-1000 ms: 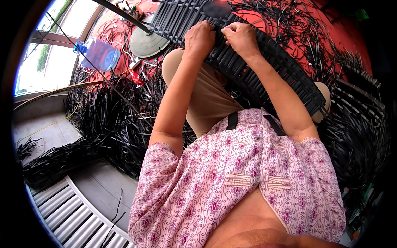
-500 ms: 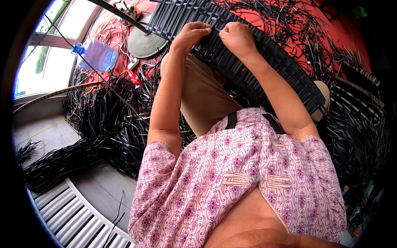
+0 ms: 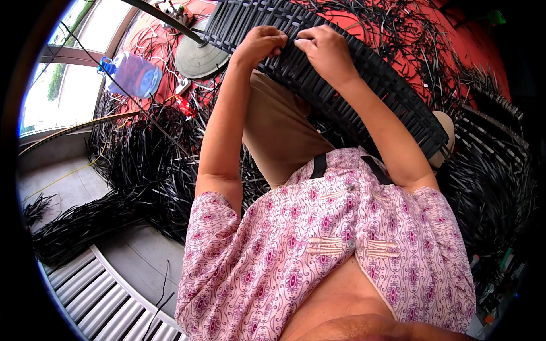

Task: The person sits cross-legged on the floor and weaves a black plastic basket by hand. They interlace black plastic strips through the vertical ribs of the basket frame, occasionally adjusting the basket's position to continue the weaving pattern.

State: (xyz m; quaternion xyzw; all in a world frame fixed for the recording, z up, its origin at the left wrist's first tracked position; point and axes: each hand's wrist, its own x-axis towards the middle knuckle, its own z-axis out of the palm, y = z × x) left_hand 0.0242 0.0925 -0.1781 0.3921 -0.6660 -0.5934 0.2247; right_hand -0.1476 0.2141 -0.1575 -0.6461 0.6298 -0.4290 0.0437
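Observation:
A long, curved panel of black woven wicker strips [image 3: 364, 85] lies across my lap, running from the top middle down to the right. Over its upper part, my left hand [image 3: 261, 45] is closed, its fingers curled and pressed together on a black strip. My right hand [image 3: 328, 52] faces it a short gap away, thumb and fingers pinched at the same dark weave. The strip between them barely stands out against the panel. My bent knee, in tan trousers [image 3: 273, 125], is under the panel's near edge.
Heaps of loose black strips [image 3: 153, 153] lie at the left, with more [image 3: 489, 193] at the right. A blue-capped water jug [image 3: 133, 75] rests by the window, beside a round grey base [image 3: 199, 59] with a pole. A white slatted piece [image 3: 108, 295] is at lower left.
Both hands have shifted slightly up and to the left along the panel. The right thumb and fingers have turned and loosened a little. The panel has stayed in place.

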